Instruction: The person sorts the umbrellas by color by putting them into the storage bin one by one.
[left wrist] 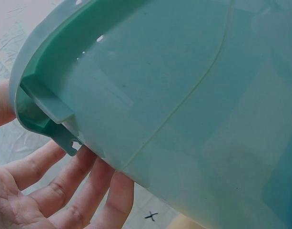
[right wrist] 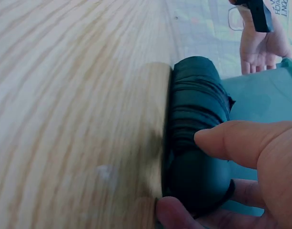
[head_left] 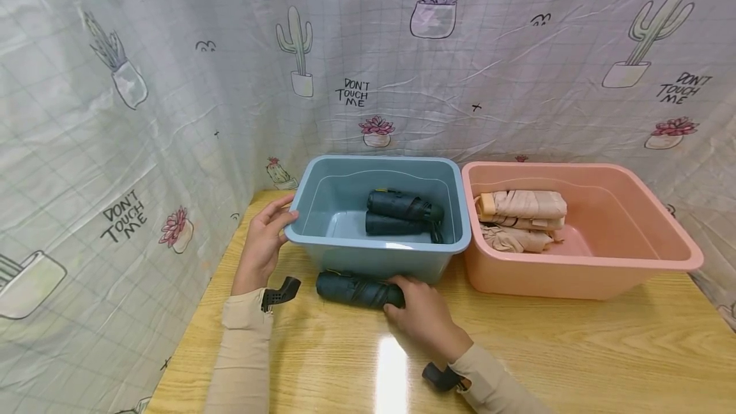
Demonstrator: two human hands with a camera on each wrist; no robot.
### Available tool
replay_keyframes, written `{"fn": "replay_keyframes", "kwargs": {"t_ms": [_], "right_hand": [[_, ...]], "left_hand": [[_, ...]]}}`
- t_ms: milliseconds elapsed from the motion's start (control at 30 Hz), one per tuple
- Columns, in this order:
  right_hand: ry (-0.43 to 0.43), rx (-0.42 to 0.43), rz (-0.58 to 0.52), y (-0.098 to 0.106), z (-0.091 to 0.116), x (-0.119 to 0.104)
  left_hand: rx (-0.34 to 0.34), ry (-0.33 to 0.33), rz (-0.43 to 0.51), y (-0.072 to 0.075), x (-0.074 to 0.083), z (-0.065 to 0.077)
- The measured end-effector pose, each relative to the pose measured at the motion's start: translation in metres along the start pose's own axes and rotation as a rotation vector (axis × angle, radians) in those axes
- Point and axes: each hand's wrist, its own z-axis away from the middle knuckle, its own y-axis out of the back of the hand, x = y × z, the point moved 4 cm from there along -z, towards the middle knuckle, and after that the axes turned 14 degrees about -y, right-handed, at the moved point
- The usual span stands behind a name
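A dark folded umbrella point(head_left: 352, 289) lies on the table along the front of the blue plastic bin point(head_left: 368, 257). My right hand point(head_left: 424, 313) grips its right end, with thumb and fingers on either side; the right wrist view shows the umbrella point(right wrist: 197, 100) lying against the tabletop. At the bin's left end, my left hand point(head_left: 266, 238) holds the rim, thumb over the edge. In the left wrist view, its fingers point(left wrist: 79, 191) press the bin's outer wall. Inside the bin, two more dark folded umbrellas point(head_left: 402, 206) lie on the right side.
To the right stands a pink plastic bin point(head_left: 581, 278) with beige folded umbrellas point(head_left: 526, 204) in its left part. Both bins rest on a wooden table point(head_left: 517, 337). A printed curtain point(head_left: 368, 50) hangs behind and on the left.
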Motion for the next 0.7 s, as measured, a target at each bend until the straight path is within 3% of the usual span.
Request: {"fn": "replay_keyframes", "kwargs": {"t_ms": [333,700], "right_hand": [[-0.017,-0.058,-0.115,-0.0045,-0.0040,0.0087],[-0.116,-0.151,-0.426,-0.0012,-0.0048,0.0088]], "left_hand": [[0.003,0.006,0.006,0.0000,-0.0022,0.0003],[-0.001,0.002,0.004,0.0006,-0.0028,-0.0016]]}}
